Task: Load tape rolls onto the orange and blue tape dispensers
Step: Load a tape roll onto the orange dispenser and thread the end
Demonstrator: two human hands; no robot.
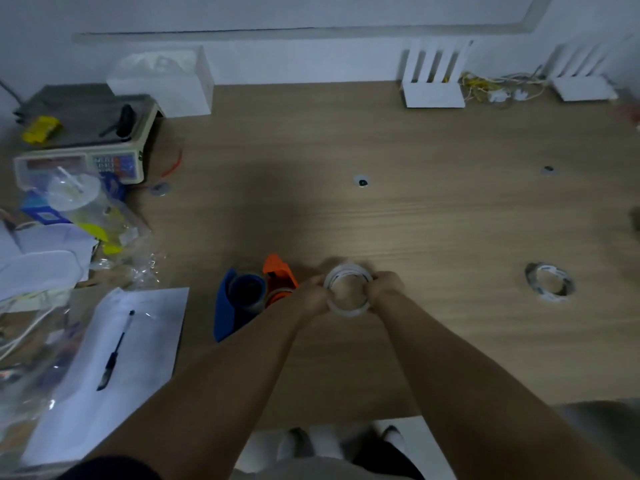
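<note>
Our left hand (pixel 313 296) and right hand (pixel 386 285) curl their fingers round the tape roll (pixel 348 310), gripping opposite sides, probably hunting its loose end; the orange dispenser (pixel 278 275) and blue dispenser (pixel 228 306) sit just left of our left fingers.

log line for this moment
left hand: grips tape roll | right hand: grips same roll | orange dispenser, blue dispenser: on table, left of hands | second roll: lying at right

Dim wooden table (pixel 415 220), white wall (pixel 311 12)
</note>
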